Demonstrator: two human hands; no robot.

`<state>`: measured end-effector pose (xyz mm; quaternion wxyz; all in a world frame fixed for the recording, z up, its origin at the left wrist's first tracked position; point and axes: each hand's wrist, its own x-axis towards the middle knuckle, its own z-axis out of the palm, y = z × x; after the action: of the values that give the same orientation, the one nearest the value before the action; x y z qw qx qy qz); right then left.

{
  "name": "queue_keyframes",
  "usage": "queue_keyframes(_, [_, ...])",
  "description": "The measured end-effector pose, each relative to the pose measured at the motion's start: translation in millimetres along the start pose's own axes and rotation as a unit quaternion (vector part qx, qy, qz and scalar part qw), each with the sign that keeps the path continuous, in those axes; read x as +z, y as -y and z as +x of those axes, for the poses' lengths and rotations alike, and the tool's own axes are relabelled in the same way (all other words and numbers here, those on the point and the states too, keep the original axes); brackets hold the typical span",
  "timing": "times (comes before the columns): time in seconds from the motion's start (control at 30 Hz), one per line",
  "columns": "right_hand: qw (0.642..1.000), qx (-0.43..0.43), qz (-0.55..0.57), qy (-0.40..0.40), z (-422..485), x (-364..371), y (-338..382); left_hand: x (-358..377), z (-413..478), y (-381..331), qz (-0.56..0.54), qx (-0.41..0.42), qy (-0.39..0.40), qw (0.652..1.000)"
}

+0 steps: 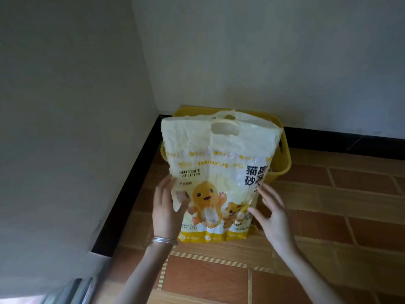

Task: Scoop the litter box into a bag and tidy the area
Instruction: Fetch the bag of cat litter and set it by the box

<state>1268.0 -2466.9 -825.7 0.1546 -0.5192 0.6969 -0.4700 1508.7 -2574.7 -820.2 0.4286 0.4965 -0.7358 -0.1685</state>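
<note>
the cat litter bag [219, 163] stands upright on the tiled floor [341, 207], its top open, directly in front of the yellow litter box [283, 160] in the wall corner. the left hand [166, 212] grips the bag's left edge; the right hand [272, 216] is spread flat-fingered at its right edge. no scoop shows and the box's inside is hidden, so scooping looks not yet started. print reads "bentonite cat litter", plus "猫砂" and a cartoon mascot.

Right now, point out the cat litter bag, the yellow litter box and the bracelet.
cat litter bag [219, 163]: head view, on its printed front panel.
yellow litter box [278, 173]: head view, on its outer wall right of the bag.
bracelet [164, 240]: head view, on the silver band at the left wrist.
</note>
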Motion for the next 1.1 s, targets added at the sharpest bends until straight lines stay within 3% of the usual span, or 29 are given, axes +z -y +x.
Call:
queue_keyframes(0.17, [0.99,0.051,-0.049,0.125,-33.5,35.7,-46.5,32.9,-59.9,36.5,0.014,-0.031,0.098,0.995])
queue_keyframes(0.37, [0.989,0.027,-0.09,0.115,-42.8,61.7,-69.0,58.8,-89.1,67.6,0.07,-0.055,0.206,0.975])
queue_keyframes(0.5, [0.991,0.044,-0.087,0.088,-59.0,65.2,-94.6,67.9,-93.8,75.7,0.093,-0.051,0.205,0.973])
queue_keyframes(0.67, [0.99,0.079,-0.033,0.114,-65.5,72.4,-113.8,73.1,-104.7,80.8,0.127,-0.06,0.203,0.969])
queue_keyframes(0.77, [0.99,0.053,-0.047,0.122,-62.5,78.5,-122.3,71.7,-113.0,83.7,0.152,-0.058,0.177,0.971])
queue_keyframes(0.87, [0.989,0.019,-0.1,0.104,-53.2,84.6,-123.6,72.1,-108.8,84.3,0.168,-0.116,0.149,0.968])
queue_keyframes(1.0, [0.986,-0.012,-0.148,0.081,-39.3,91.9,-119.7,77.1,-99.1,90.8,0.117,-0.121,0.21,0.963])
queue_keyframes(1.1, [0.987,-0.039,-0.137,0.068,-32.4,86.6,-118.5,78.3,-84.6,92.3,0.109,-0.118,0.204,0.966])
